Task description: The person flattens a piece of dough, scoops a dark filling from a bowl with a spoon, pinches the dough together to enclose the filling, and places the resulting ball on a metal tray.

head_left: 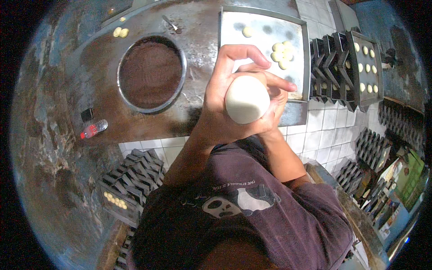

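Observation:
A smooth, round, pale dough ball (247,100) is cupped between my two hands, close to the camera. My left hand (214,108) curves around its left side, with the fingers bent over the far side. From the right, my right hand (276,108) closes on the ball, its fingers partly hidden behind it. Beyond the hands lies a metal tray (234,19), holding a cluster of small dough balls (282,54) and one single ball (247,32). To the left, a round metal bowl (119,81) is filled with dark brown paste (152,74).
On the worktable (96,58) are a spatula-like tool (171,24), dough pieces (120,32), a small black object (87,114) and a plastic bottle (94,129) with a red cap. Stacked trays (369,74) with dough balls stand at the right. More stacked trays (135,175) are at the lower left.

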Motion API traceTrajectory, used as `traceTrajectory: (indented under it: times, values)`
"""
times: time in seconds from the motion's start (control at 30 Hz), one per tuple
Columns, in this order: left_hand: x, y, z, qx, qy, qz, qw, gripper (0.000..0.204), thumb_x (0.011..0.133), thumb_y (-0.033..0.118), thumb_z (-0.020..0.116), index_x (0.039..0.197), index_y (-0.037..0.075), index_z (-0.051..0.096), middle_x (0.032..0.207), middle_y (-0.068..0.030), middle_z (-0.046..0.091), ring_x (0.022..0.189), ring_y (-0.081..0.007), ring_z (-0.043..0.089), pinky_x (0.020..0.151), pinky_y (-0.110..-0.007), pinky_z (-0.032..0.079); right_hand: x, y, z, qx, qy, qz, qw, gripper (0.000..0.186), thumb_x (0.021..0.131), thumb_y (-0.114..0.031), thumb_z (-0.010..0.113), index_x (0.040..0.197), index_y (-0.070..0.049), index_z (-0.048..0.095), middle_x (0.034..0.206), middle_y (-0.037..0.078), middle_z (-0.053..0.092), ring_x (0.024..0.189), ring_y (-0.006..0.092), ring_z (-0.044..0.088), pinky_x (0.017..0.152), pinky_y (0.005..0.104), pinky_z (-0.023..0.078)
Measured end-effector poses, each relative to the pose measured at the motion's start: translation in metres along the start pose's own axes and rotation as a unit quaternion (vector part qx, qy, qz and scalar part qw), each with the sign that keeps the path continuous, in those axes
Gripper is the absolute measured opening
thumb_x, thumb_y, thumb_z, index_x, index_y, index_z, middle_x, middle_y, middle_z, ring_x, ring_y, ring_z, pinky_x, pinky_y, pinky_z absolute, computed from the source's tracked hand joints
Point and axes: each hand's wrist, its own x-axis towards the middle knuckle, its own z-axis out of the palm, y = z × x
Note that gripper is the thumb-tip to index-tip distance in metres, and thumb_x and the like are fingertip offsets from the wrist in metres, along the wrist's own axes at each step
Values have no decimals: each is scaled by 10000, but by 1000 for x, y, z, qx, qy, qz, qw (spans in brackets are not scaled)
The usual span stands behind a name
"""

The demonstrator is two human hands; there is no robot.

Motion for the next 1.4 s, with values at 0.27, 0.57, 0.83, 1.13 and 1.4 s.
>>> traceTrajectory:
  times: [0.27,0.57,0.83,1.13,1.4]
  values:
    - [17,-93,-19,320,21,-131,938,647,792,-47,753,1334,37,409,1072,-97,618,926,-194,698,804,-315,558,50,-41,-126,-315,-77,86,942,328,844,-125,855,1149,-47,764,1127,82,744,949,157,719,809,310,608]
    - [12,-246,-17,350,-107,-298,882,749,803,91,820,1419,106,395,1103,-243,698,1055,-442,695,900,-482,569,73,45,-269,-376,-126,224,890,423,828,-147,867,1227,-75,745,1156,63,728,1051,156,678,865,315,586]
    - [-80,-219,-86,439,-44,-273,855,1074,725,147,901,1579,108,252,1368,-216,531,1203,-376,607,1052,-476,494,62,143,-348,-705,-436,24,559,657,1016,-345,597,1545,0,417,1600,175,403,1418,296,468,1161,427,417]
    - [-166,-158,-92,461,110,-437,765,1030,773,161,889,1569,78,240,1268,-161,550,1203,-329,565,1068,-440,456,71,154,-337,-680,-430,28,593,766,1049,-476,509,1590,27,305,1655,217,320,1507,353,364,1247,456,313]
    - [-182,-155,-86,366,155,-436,807,971,780,178,892,1551,105,307,1276,-132,568,955,-236,628,824,-367,548,215,186,-278,-734,-345,-103,577,480,974,-115,610,1441,-57,517,1412,196,582,1253,364,615,1016,438,561]
